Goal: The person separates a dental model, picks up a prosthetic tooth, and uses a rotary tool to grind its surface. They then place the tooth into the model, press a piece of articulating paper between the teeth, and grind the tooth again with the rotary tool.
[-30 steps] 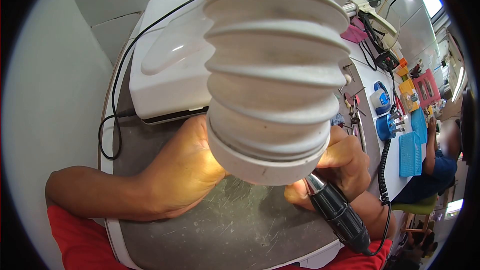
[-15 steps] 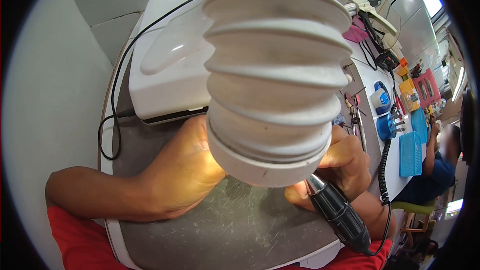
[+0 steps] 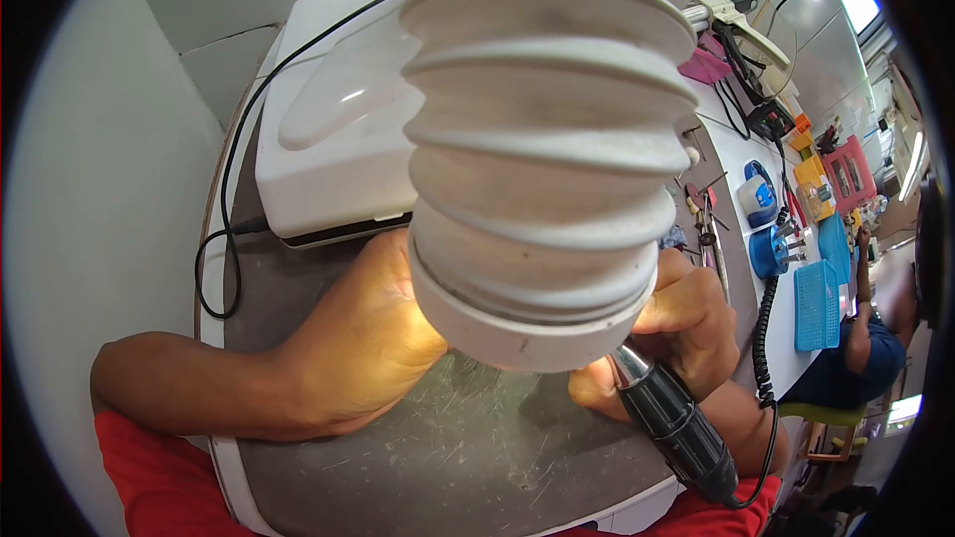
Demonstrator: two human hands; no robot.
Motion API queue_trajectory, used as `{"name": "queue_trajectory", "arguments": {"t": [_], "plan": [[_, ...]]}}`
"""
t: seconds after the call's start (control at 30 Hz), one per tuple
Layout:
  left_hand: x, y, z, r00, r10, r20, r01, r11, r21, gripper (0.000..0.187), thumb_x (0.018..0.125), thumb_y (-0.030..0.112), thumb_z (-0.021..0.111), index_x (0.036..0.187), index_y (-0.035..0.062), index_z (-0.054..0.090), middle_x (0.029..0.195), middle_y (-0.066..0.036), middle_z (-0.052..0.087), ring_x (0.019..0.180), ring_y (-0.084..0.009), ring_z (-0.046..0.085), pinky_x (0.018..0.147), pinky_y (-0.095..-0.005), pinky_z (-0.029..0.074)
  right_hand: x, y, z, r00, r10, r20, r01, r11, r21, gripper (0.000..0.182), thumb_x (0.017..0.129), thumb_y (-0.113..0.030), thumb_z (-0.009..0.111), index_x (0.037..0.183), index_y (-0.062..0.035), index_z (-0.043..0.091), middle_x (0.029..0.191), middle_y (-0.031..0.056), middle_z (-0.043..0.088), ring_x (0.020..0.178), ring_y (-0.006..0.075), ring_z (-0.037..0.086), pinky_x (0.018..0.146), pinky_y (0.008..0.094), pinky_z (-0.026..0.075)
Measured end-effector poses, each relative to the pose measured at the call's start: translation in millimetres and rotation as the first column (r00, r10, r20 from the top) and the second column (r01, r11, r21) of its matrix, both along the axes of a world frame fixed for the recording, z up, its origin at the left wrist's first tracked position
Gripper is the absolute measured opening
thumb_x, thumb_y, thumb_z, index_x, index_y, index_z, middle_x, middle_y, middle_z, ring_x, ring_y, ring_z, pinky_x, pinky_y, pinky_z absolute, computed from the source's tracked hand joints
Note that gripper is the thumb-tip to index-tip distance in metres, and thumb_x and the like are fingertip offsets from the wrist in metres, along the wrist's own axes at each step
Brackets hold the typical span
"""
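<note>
A black rotary handpiece with a silver front end is gripped in my right hand, its cord running off the rear. The tip of the handpiece is hidden by a wide, off-white corrugated hose that hangs over the middle of the view. My left hand reaches under the rim of this hose from the left, wrist bent. Its fingers are out of sight behind the hose, so what it holds cannot be seen. Light falls on both hands beneath the hose mouth.
A white box-shaped machine with a black cable stands behind my left hand. Small rotary bits lie to the right. Farther right are a blue bit holder, a blue basket and a seated person. The grey work surface is scratched.
My hands and the handpiece hold nearly the same pose. The hose appears shifted very slightly left. At the far right, the other person's arm and body have moved a little.
</note>
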State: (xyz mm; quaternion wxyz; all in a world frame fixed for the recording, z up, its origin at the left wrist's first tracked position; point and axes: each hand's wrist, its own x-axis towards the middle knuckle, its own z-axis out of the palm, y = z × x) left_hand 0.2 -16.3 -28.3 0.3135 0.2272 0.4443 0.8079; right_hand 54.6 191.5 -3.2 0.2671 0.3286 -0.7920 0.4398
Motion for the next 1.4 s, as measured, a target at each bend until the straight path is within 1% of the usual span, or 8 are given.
{"name": "queue_trajectory", "arguments": {"t": [0.17, 0.53, 0.67, 0.73, 0.87, 0.93, 1.17, 1.4], "plan": [[-0.9, -3.0, 3.4, 0.999, -0.024, -0.039, 0.022, 0.999, -0.041, 0.026, 0.092, 0.001, 0.065, 0.118, -0.0008, 0.063, 0.113, -0.003, 0.067, 0.104, -0.0084, 0.058, 0.091, -0.0271, 0.047, -2.7, -2.0, 1.4, 1.000, 0.005, -0.024, -0.005, 1.000, 0.017, 0.042, 0.082, -0.016, 0.081, 0.104, -0.0012, 0.050, 0.096, 0.0167, 0.065, 0.082, 0.0190, 0.067, 0.071, 0.0296, 0.053], [1.4, -5.7, 24.2, 0.990, -0.008, 0.140, 0.021, 0.996, -0.088, 0.027, 0.092, 0.003, 0.066, 0.118, 0.0000, 0.062, 0.113, -0.003, 0.066, 0.104, -0.0084, 0.058, 0.091, -0.0279, 0.048, -4.9, -4.4, 0.4, 0.996, 0.009, -0.089, -0.010, 1.000, -0.014, 0.033, 0.080, -0.005, 0.075, 0.101, 0.0010, 0.050, 0.091, 0.0162, 0.064, 0.080, 0.0183, 0.066, 0.071, 0.0282, 0.052], [2.3, -7.7, 24.8, 0.990, 0.004, 0.143, 0.007, 0.997, -0.076, 0.026, 0.092, 0.003, 0.066, 0.118, -0.0002, 0.062, 0.113, -0.003, 0.066, 0.105, -0.0087, 0.058, 0.091, -0.0279, 0.048, -5.6, -6.9, 2.6, 0.997, 0.003, -0.081, -0.004, 1.000, -0.010, 0.034, 0.080, -0.005, 0.076, 0.101, 0.0011, 0.050, 0.092, 0.0158, 0.065, 0.080, 0.0182, 0.066, 0.071, 0.0282, 0.052], [2.2, -7.7, 24.8, 0.988, 0.003, 0.152, 0.005, 0.998, -0.057, 0.027, 0.092, 0.002, 0.066, 0.119, -0.0002, 0.061, 0.114, -0.003, 0.065, 0.105, -0.0088, 0.058, 0.091, -0.0279, 0.048, -8.6, -9.6, 4.8, 0.993, -0.003, -0.114, -0.006, 0.996, -0.085, 0.033, 0.068, 0.005, 0.080, 0.093, 0.0037, 0.058, 0.077, 0.0188, 0.069, 0.078, 0.0281, 0.074, 0.063, 0.0318, 0.060], [2.4, -8.1, 26.9, 0.986, 0.001, 0.165, 0.004, 1.000, -0.028, 0.029, 0.092, 0.001, 0.065, 0.120, -0.0002, 0.060, 0.114, -0.003, 0.065, 0.106, -0.0091, 0.057, 0.091, -0.0281, 0.047, -5.5, -10.0, 3.3, 0.993, -0.037, -0.109, 0.026, 0.994, -0.105, 0.030, 0.069, 0.006, 0.079, 0.090, 0.0031, 0.058, 0.078, 0.0184, 0.069, 0.078, 0.0281, 0.074, 0.064, 0.0320, 0.060], [4.1, -9.6, 32.4, 0.971, -0.007, 0.240, 0.037, 0.992, -0.121, 0.030, 0.092, 0.000, 0.065, 0.121, -0.0001, 0.059, 0.115, -0.004, 0.064, 0.106, -0.0094, 0.057, 0.091, -0.0281, 0.047, -3.1, -4.7, 1.6, 0.998, 0.010, -0.055, -0.011, 1.000, -0.016, 0.035, 0.077, -0.002, 0.077, 0.102, 0.0006, 0.052, 0.095, 0.0162, 0.065, 0.082, 0.0186, 0.066, 0.071, 0.0287, 0.052], [4.7, -8.7, 33.1, 0.970, 0.018, 0.244, 0.019, 0.989, -0.146, 0.029, 0.091, -0.001, 0.065, 0.119, 0.0001, 0.060, 0.114, -0.003, 0.065, 0.105, -0.0093, 0.057, 0.091, -0.0277, 0.047, -3.7, -4.0, 0.1, 0.999, 0.022, -0.047, -0.023, 0.999, -0.027, 0.035, 0.078, -0.001, 0.076, 0.102, -0.0001, 0.051, 0.094, 0.0153, 0.064, 0.082, 0.0185, 0.065, 0.073, 0.0284, 0.051], [4.3, -9.8, 32.3, 0.987, 0.007, 0.162, 0.022, 0.985, -0.173, 0.028, 0.092, -0.001, 0.063, 0.120, 0.0009, 0.059, 0.112, -0.003, 0.064, 0.103, -0.0089, 0.057, 0.086, -0.0276, 0.048, -3.8, -3.2, -1.3, 0.998, 0.014, -0.067, -0.016, 0.999, -0.029, 0.035, 0.078, -0.001, 0.076, 0.102, -0.0006, 0.050, 0.094, 0.0156, 0.064, 0.080, 0.0185, 0.065, 0.070, 0.0281, 0.051]]}}
